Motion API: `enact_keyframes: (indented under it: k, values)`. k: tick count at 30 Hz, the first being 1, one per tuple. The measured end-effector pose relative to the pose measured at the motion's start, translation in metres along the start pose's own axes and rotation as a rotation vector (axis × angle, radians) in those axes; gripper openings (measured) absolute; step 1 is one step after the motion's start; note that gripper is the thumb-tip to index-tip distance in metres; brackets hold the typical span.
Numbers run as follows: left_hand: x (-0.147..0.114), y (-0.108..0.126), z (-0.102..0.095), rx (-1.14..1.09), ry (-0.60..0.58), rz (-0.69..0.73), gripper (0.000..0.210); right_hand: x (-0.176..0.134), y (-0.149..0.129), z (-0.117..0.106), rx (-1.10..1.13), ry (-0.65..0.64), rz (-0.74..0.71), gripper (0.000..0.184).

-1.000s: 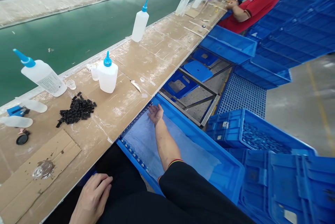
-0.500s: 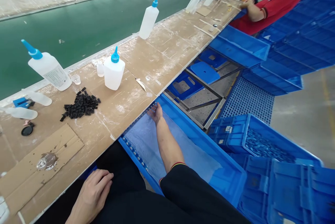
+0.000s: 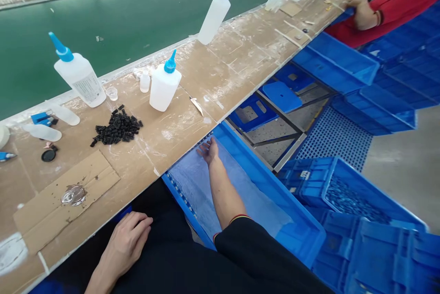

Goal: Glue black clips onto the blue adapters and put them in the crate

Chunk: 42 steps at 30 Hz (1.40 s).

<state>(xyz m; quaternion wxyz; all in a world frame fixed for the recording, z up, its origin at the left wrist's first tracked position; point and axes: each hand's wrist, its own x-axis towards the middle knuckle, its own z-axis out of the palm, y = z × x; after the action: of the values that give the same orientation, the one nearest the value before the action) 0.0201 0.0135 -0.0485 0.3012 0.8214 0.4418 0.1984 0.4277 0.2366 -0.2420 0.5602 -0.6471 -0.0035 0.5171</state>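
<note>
My right hand (image 3: 209,149) is over a blue crate (image 3: 295,230) beside the bench, palm partly up and fingers apart, with nothing visible in it. Beneath it lies a pale bluish sheet (image 3: 237,184) inside the crate. Small dark parts (image 3: 180,193) line up along the sheet's left edge, and more sit just beyond my fingertips, partly under the bench edge. My left hand (image 3: 132,236) rests on my dark-clothed lap, loosely bent, holding nothing I can see.
On the bench (image 3: 237,60) stand several white bottles with blue nozzles, one (image 3: 165,85) nearby. A pile of small black parts (image 3: 118,126) lies beside cardboard (image 3: 99,172) bearing a clear wet puddle. Filled crates (image 3: 357,197) stand right. A person in red (image 3: 395,14) sits farther along.
The view has swung, so the bench items appear farther right. My right hand's fingers have spread and sit slightly back from the crate's far end. My left hand stays on my lap.
</note>
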Motion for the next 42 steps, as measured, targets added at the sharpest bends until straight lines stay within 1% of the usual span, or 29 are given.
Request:
enact_keyframes:
  k: [3, 8, 11, 13, 16, 18, 20, 22, 23, 24, 25, 26, 27, 28, 29, 31, 32, 34, 36, 38, 40, 41, 42]
  values:
    - [-0.002, 0.0, -0.001, -0.008, 0.011, -0.009, 0.023, -0.01, 0.005, 0.003, 0.002, 0.043, 0.067, 0.042]
    - [-0.006, 0.001, -0.002, -0.002, 0.011, -0.008, 0.022, -0.033, 0.013, 0.007, -0.02, 0.094, 0.094, 0.042]
    - [-0.009, -0.001, -0.001, -0.015, 0.014, -0.029, 0.021, -0.051, 0.022, 0.014, -0.067, 0.082, 0.095, 0.038]
    - [-0.011, 0.0, -0.001, -0.018, 0.021, -0.033, 0.021, -0.064, 0.027, 0.021, -0.102, 0.059, 0.065, 0.034]
    - [-0.017, 0.008, -0.006, -0.004, 0.05, -0.017, 0.021, -0.089, 0.022, 0.026, -0.166, 0.071, -0.049, 0.029]
    - [-0.024, 0.015, -0.015, 0.004, 0.115, -0.004, 0.021, -0.113, 0.009, 0.025, -0.212, 0.109, -0.187, 0.025]
    - [-0.036, 0.019, -0.029, 0.008, 0.256, 0.007, 0.023, -0.141, -0.007, 0.023, -0.246, 0.146, -0.381, 0.02]
    - [-0.051, 0.015, -0.046, 0.052, 0.476, -0.007, 0.026, -0.175, -0.023, 0.027, -0.284, 0.121, -0.569, 0.024]
    - [-0.061, 0.01, -0.056, 0.111, 0.611, -0.037, 0.026, -0.193, -0.029, 0.033, -0.333, 0.051, -0.685, 0.026]
    - [-0.07, 0.003, -0.067, 0.204, 0.729, -0.114, 0.026, -0.211, -0.033, 0.043, -0.463, -0.095, -0.864, 0.025]
    - [-0.08, -0.006, -0.077, 0.349, 0.874, -0.209, 0.023, -0.228, -0.035, 0.056, -0.606, -0.27, -1.011, 0.023]
    - [-0.09, -0.016, -0.088, 0.53, 0.997, -0.339, 0.019, -0.242, -0.034, 0.073, -0.742, -0.442, -1.136, 0.02]
    - [-0.099, -0.026, -0.098, 0.666, 1.053, -0.496, 0.018, -0.253, -0.032, 0.093, -0.861, -0.582, -1.235, 0.017]
    - [-0.108, -0.035, -0.106, 0.741, 1.096, -0.617, 0.019, -0.261, -0.029, 0.113, -0.94, -0.662, -1.311, 0.017]
    - [-0.118, -0.043, -0.114, 0.778, 1.112, -0.707, 0.024, -0.265, -0.026, 0.133, -1.01, -0.721, -1.354, 0.018]
    - [-0.137, -0.054, -0.125, 0.805, 1.126, -0.838, 0.036, -0.265, -0.019, 0.167, -1.123, -0.779, -1.378, 0.022]
    - [-0.148, -0.058, -0.128, 0.814, 1.145, -0.886, 0.04, -0.262, -0.016, 0.179, -1.175, -0.795, -1.37, 0.024]
    - [-0.169, -0.064, -0.13, 0.845, 1.202, -0.98, 0.044, -0.254, -0.012, 0.192, -1.256, -0.808, -1.354, 0.028]
    - [-0.187, -0.067, -0.129, 0.867, 1.221, -1.057, 0.049, -0.249, -0.009, 0.195, -1.3, -0.812, -1.349, 0.031]
    - [-0.197, -0.068, -0.127, 0.847, 1.158, -1.106, 0.052, -0.247, -0.007, 0.192, -1.315, -0.803, -1.354, 0.035]
    - [-0.2, -0.067, -0.126, 0.788, 1.064, -1.138, 0.049, -0.245, -0.006, 0.189, -1.33, -0.781, -1.369, 0.035]
    - [-0.199, -0.067, -0.126, 0.762, 1.035, -1.161, 0.045, -0.243, -0.005, 0.188, -1.34, -0.77, -1.381, 0.033]
    - [-0.198, -0.068, -0.126, 0.745, 1.037, -1.166, 0.041, -0.24, -0.005, 0.188, -1.354, -0.765, -1.395, 0.031]
